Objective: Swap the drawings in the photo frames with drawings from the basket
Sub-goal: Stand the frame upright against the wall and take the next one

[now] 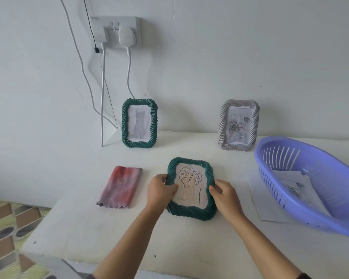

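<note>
Now, leaf frame (189,213) lengthwise toward the wall (210,57)

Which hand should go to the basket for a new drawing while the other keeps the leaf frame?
Probably the right hand: the basket sits on its side of the leaf frame. The left hand grips the opposite edge and would have to cross over.

The frame (189,213) is dark green, basket (270,184) lilac, cloth (119,187) mottled pink.
</note>
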A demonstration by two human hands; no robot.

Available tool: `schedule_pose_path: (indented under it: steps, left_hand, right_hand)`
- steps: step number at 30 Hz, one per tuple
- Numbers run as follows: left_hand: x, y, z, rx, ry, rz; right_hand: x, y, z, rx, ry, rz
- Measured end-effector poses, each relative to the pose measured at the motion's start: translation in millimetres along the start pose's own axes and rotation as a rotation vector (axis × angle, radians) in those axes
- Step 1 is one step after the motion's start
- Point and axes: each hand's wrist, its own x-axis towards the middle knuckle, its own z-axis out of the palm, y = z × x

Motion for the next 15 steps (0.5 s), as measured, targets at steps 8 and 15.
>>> schedule_pose_path:
  steps: [8, 15]
  left_hand:
    - [55.1, 36.3, -24.4, -0.545, -0.184, -0.114]
    - [126.8, 73.1, -16.1, -0.591, -0.257, -0.020]
  right_hand:
    - [55.4, -32.5, -7.7, 0.758, -0.182, 0.265]
    - [138.8, -62.0, -8.6, 0.765, -0.266, 0.255]
